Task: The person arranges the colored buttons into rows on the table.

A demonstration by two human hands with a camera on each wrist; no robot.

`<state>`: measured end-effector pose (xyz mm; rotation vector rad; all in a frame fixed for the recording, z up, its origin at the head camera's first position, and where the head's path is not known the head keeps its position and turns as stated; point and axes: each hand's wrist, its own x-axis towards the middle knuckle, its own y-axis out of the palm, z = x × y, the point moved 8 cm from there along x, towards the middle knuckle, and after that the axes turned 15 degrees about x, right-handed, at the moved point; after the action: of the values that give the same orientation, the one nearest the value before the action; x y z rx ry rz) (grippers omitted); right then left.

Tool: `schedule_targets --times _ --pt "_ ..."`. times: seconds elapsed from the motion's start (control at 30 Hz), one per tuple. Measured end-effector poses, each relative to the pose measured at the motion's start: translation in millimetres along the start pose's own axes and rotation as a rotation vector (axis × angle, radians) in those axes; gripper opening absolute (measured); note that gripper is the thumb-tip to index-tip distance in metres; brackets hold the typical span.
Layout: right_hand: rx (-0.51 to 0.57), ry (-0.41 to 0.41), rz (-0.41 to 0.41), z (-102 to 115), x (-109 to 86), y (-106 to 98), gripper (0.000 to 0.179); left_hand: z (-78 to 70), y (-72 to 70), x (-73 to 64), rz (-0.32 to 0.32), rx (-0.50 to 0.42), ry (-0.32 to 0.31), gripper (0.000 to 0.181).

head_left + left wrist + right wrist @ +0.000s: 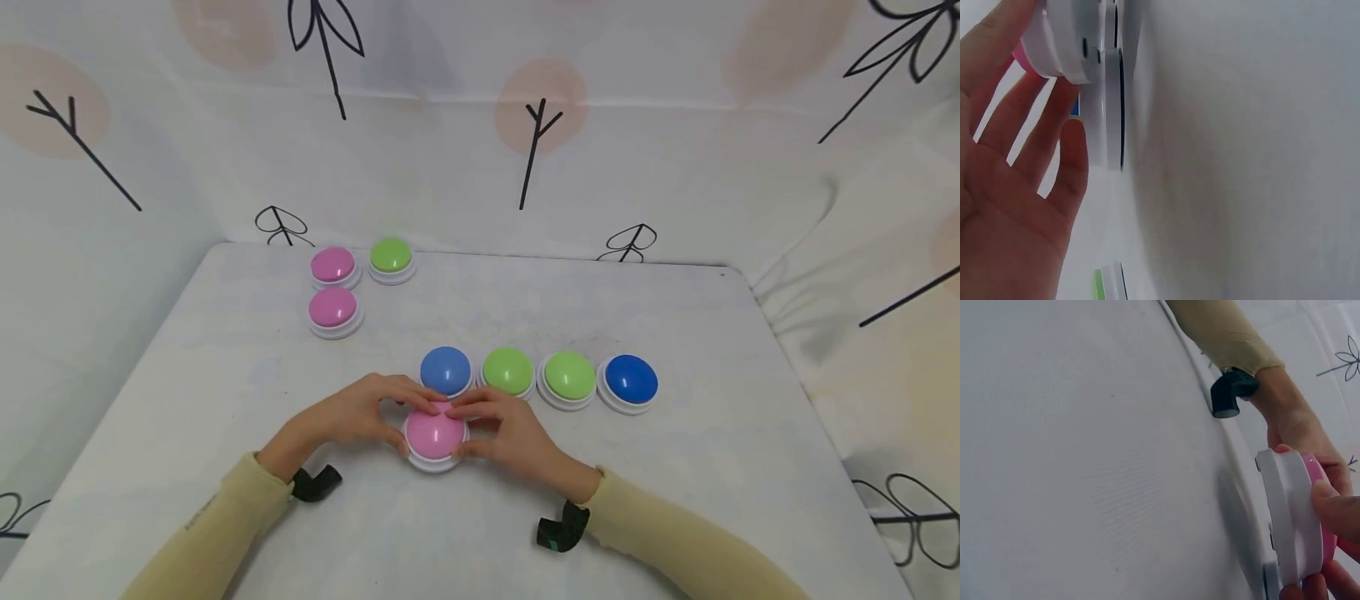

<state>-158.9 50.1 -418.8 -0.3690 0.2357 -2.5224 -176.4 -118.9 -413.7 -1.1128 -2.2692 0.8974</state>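
Note:
A round push button with a pink dome and white base (435, 435) is held between both hands, slightly raised off the table. My left hand (367, 410) grips its left side, thumb low on the rim and fingers over the top edge. From the opposite side my right hand (510, 435) pinches the rim in the same way. The right wrist view shows the base of this pink button (1291, 519) tilted up above the surface, with a shadow beside it. Just behind it sits a light blue button (446, 368), partly covered by the fingers.
To the right of the light blue button, two green buttons (570, 376) and a dark blue button (632, 379) continue the row. Farther back on the left stand two pink buttons (333, 307) and one green button (391, 255). A patterned cloth (435, 167) hangs behind the white table (675, 500).

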Motion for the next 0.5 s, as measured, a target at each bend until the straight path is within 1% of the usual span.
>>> schedule_targets --times 0.17,0.27,0.4,0.5 --pt "0.011 0.024 0.008 -3.6 -1.2 2.0 0.046 -1.6 4.1 1.9 0.011 0.041 0.052 0.056" --pt "0.017 0.039 0.016 -5.8 -1.1 3.0 0.047 -3.0 6.4 3.4 0.018 0.074 0.070 0.058" --pt "0.033 0.049 0.030 -8.2 -1.0 4.1 0.049 -3.8 8.4 4.5 0.025 0.105 0.071 0.058" --pt "0.039 0.051 0.041 -10.0 -0.9 4.4 0.050 -3.7 7.8 5.0 0.026 0.119 0.060 0.059"
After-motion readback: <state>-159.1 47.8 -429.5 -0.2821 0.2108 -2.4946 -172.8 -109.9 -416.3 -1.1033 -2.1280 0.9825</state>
